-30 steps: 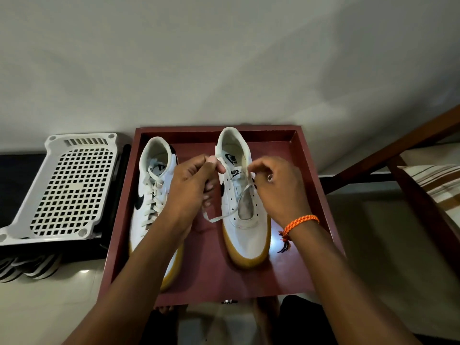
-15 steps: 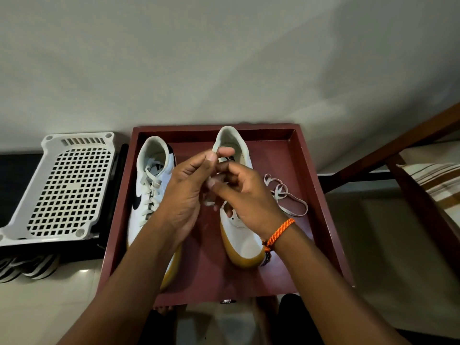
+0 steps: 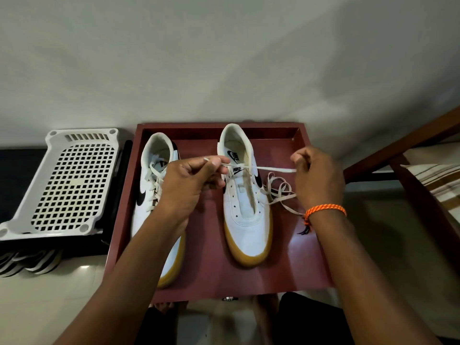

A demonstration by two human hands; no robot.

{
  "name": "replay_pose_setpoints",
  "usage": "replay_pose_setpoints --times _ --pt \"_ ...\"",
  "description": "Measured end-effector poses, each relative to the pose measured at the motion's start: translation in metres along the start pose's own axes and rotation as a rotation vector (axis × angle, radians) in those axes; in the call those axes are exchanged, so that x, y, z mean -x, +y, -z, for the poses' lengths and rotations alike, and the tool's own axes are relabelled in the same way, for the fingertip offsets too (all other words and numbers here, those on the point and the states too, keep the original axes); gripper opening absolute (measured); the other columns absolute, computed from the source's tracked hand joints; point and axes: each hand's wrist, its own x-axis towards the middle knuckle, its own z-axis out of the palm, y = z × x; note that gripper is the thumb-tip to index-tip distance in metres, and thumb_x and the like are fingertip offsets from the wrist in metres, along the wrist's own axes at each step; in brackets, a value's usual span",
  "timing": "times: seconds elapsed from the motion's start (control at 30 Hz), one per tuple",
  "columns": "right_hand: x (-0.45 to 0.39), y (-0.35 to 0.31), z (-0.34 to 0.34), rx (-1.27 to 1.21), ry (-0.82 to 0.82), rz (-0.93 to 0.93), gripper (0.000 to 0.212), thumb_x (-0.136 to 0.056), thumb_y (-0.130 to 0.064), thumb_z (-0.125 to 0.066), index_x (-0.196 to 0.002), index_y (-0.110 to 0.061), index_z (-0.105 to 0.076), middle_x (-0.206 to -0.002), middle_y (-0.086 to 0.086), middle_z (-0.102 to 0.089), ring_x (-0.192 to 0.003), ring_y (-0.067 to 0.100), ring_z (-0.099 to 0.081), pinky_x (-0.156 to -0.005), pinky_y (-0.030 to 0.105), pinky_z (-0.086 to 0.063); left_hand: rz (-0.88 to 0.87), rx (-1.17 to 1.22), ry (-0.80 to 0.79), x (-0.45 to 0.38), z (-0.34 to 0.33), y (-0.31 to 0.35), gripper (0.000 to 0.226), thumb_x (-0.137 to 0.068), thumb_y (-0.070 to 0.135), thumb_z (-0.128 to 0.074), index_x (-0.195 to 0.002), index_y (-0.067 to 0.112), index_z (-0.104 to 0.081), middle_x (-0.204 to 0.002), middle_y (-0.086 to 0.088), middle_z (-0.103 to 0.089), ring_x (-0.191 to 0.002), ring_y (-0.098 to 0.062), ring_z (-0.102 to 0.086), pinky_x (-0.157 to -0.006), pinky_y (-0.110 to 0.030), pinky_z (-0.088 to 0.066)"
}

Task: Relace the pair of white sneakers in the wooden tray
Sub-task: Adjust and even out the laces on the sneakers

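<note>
Two white sneakers with tan soles stand in a reddish wooden tray (image 3: 211, 277). The left sneaker (image 3: 151, 170) is laced, and my left forearm hides part of it. The right sneaker (image 3: 245, 212) has bare eyelets. A white lace (image 3: 273, 168) is stretched level above the right sneaker's tongue. My left hand (image 3: 191, 185) pinches one end of it, between the two shoes. My right hand (image 3: 316, 175) pinches the lace further along, to the right of that shoe. The slack of the lace lies in loops (image 3: 280, 192) on the tray floor beside the right sneaker.
A white perforated plastic rack (image 3: 69, 180) lies on the floor left of the tray, with striped slippers (image 3: 25, 263) under it. A wooden bed frame (image 3: 410, 155) and striped cloth (image 3: 438, 178) stand to the right. A pale wall rises behind the tray.
My hands were together over the right sneaker half a second ago. They have moved apart, the right hand going rightward, and the lace is now pulled straight between them.
</note>
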Motion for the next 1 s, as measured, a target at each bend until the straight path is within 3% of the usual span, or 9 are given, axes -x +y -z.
replay_pose_setpoints --times 0.07,0.13,0.23,0.3,0.5,0.6,0.7,0.87,1.0 --pt "0.007 -0.011 0.001 0.07 0.051 0.084 0.018 -0.104 -0.011 -0.056 -0.105 -0.018 -0.073 -0.111 0.005 -0.069 -0.111 0.025 -0.058 -0.084 0.032 -0.047 -0.018 -0.046 -0.036 0.003 -0.006 -0.001 0.021 -0.104 0.019 -0.067 -0.112 0.006 -0.082 -0.098 -0.013 -0.08 -0.077 -0.02 -0.069 -0.075 -0.034 -0.059" --pt "0.014 -0.029 -0.001 -0.187 0.016 0.236 0.021 -0.107 -0.013 -0.052 -0.114 -0.017 -0.071 -0.114 -0.001 -0.069 -0.111 0.017 -0.062 -0.087 0.03 -0.051 -0.028 -0.058 -0.085 0.004 -0.01 -0.003 0.021 -0.105 0.015 -0.066 -0.115 0.004 -0.081 -0.1 -0.014 -0.08 -0.078 -0.021 -0.069 -0.082 -0.039 -0.063" --pt "0.033 -0.054 -0.009 -0.614 -0.297 0.24 0.027 -0.111 -0.027 -0.048 -0.132 -0.024 -0.066 -0.116 -0.008 -0.072 -0.111 0.008 -0.068 -0.094 0.031 -0.056 -0.048 -0.081 -0.114 0.005 -0.016 -0.006 0.021 -0.103 0.013 -0.067 -0.116 0.004 -0.08 -0.094 -0.01 -0.081 -0.075 -0.019 -0.068 -0.084 -0.042 -0.064" --pt "0.041 -0.058 -0.015 -0.58 -0.456 0.214 0.03 -0.112 -0.032 -0.047 -0.139 -0.03 -0.061 -0.111 -0.009 -0.073 -0.106 0.007 -0.069 -0.092 0.034 -0.058 -0.063 -0.082 -0.106 0.005 -0.016 -0.007 0.016 -0.102 0.01 -0.069 -0.106 0.005 -0.083 -0.085 -0.011 -0.08 -0.072 -0.018 -0.07 -0.08 -0.04 -0.064" --pt "0.03 -0.046 -0.014 -0.406 -0.558 0.289 0.019 -0.104 -0.023 -0.062 -0.109 -0.022 -0.08 -0.082 -0.01 -0.075 -0.082 0.007 -0.072 -0.081 0.037 -0.06 -0.05 -0.13 -0.037 0.006 -0.011 -0.004 0.006 -0.088 -0.001 -0.082 -0.094 -0.001 -0.08 -0.081 -0.018 -0.079 -0.075 -0.033 -0.079 -0.076 -0.035 -0.067" --pt "0.028 -0.042 -0.013 -0.394 -0.539 0.281 0.013 -0.096 -0.016 -0.073 -0.102 -0.02 -0.084 -0.084 -0.014 -0.078 -0.086 0.003 -0.074 -0.085 0.035 -0.061 -0.023 -0.133 -0.029 0.007 -0.011 -0.004 0.013 -0.083 -0.006 -0.085 -0.085 -0.002 -0.073 -0.08 -0.02 -0.079 -0.075 -0.036 -0.08 -0.073 -0.035 -0.067" --pt "0.023 -0.034 -0.011 -0.3 -0.502 0.268 0.008 -0.092 -0.021 -0.08 -0.096 -0.025 -0.085 -0.087 -0.014 -0.079 -0.085 -0.001 -0.073 -0.083 0.033 -0.061 -0.02 -0.193 -0.106 0.005 -0.008 -0.007 0.007 -0.089 -0.002 -0.081 -0.094 0.002 -0.079 -0.081 -0.016 -0.08 -0.073 -0.029 -0.079 -0.072 -0.033 -0.065" --pt "0.017 -0.023 -0.001 -0.201 -0.517 0.184 0.008 -0.089 -0.016 -0.082 -0.086 -0.023 -0.086 -0.081 -0.014 -0.078 -0.073 -0.004 -0.07 -0.068 0.017 -0.055 -0.282 -0.926 -0.277 0.005 0.002 -0.02 0.025 -0.093 0.038 -0.077 -0.116 0.047 -0.071 -0.085 0.015 -0.073 -0.078 -0.003 -0.068 -0.072 -0.037 -0.059" --pt "0.019 -0.022 -0.004 -0.13 -0.606 0.21 0.012 -0.086 -0.017 -0.081 -0.079 -0.026 -0.085 -0.075 -0.016 -0.076 -0.075 -0.002 -0.07 -0.069 0.021 -0.055 -0.236 -1.171 -0.383 0.012 -0.002 -0.021 0.027 -0.093 0.053 -0.072 -0.115 0.048 -0.058 -0.078 0.016 -0.063 -0.08 -0.007 -0.06 -0.075 -0.041 -0.056"
